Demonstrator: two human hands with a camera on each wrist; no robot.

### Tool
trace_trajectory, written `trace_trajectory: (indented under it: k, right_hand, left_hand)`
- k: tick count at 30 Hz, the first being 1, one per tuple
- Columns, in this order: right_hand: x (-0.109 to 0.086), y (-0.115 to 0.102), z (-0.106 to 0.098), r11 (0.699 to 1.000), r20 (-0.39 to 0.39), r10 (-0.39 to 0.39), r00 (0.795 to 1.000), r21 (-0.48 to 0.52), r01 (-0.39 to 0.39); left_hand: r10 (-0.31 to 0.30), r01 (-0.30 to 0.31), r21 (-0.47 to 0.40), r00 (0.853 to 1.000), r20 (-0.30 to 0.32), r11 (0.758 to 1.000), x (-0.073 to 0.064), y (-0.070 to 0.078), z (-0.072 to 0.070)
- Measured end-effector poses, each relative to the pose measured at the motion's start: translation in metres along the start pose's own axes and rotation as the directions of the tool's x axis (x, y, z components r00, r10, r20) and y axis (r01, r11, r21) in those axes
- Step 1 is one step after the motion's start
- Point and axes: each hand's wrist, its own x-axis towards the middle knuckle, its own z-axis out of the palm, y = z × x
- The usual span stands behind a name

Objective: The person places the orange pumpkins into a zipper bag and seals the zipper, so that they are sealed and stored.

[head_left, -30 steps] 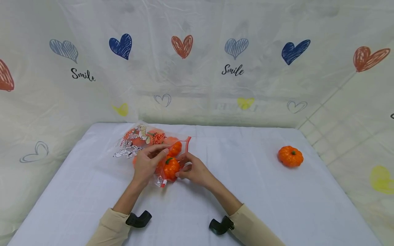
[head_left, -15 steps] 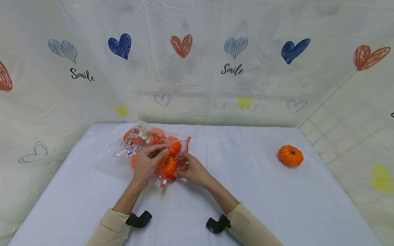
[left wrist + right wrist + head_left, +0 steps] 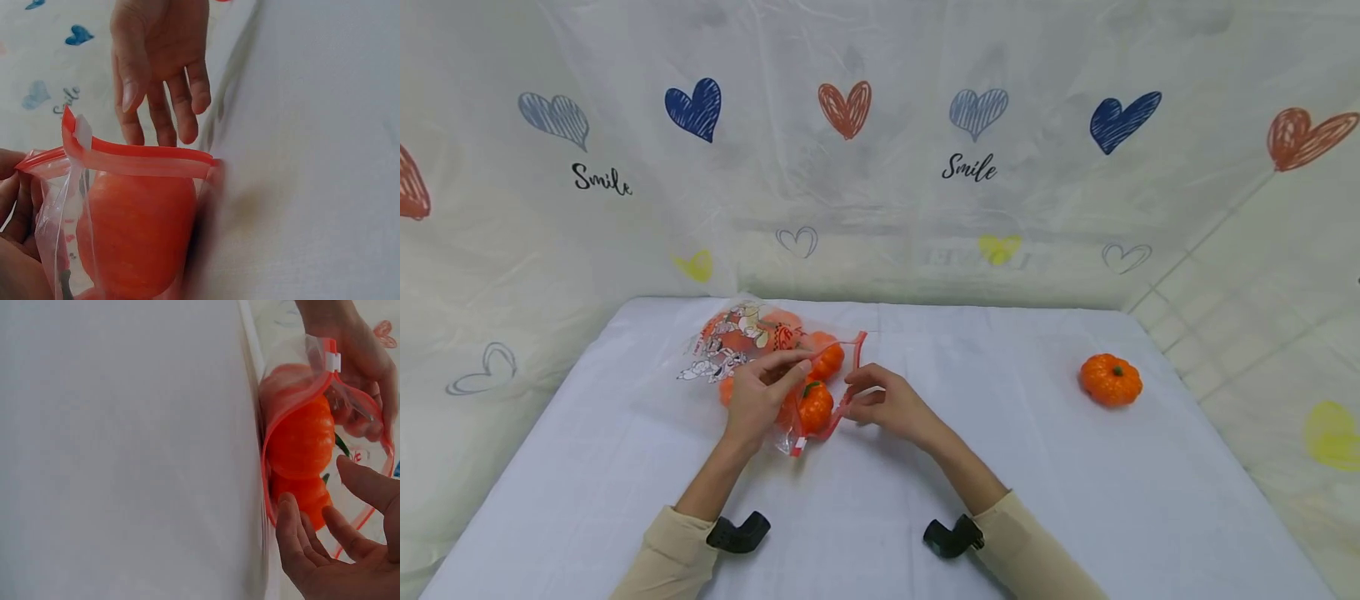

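Note:
A clear zip bag (image 3: pixel 715 343) with a red zip edge and printed cartoon figures lies at the left of the table, its mouth facing right. Several orange toy pumpkins fill it; one pumpkin (image 3: pixel 814 410) with a green stem sits just inside the mouth, and another pumpkin (image 3: pixel 303 500) is beside it in the right wrist view. My left hand (image 3: pixel 760 396) pinches the bag's upper edge between thumb and fingers, holding the mouth apart. Just outside the mouth, my right hand (image 3: pixel 891 404) has loosely bent, spread fingers and nothing in them. A white slider (image 3: pixel 333 361) sits at the zip's end.
One more orange pumpkin (image 3: pixel 1111 380) rests alone toward the right side of the white-covered table (image 3: pixel 1000 433). Behind the table hangs a pale curtain (image 3: pixel 895 208) printed with hearts and words.
My right hand first moved slightly left with the pumpkin at the bag mouth, then drew back right, leaving it inside. My left hand stays in place on the bag.

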Motion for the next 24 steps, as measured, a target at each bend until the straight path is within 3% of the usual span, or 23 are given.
trace_trajectory:
  k: [7, 24]
  right_hand:
    - [-0.013, 0.004, -0.024, 1.000, -0.036, 0.025, 0.999, -0.013, -0.026]
    - [-0.040, 0.010, -0.066, 0.998, -0.115, -0.031, 0.993, -0.057, 0.025]
  left_hand:
    - [0.005, -0.005, 0.005, 1.000, 0.001, 1.000, 0.000, 0.001, 0.001]
    - [-0.016, 0.016, 0.019, 1.000, 0.001, 1.000, 0.001, -0.001, 0.000]
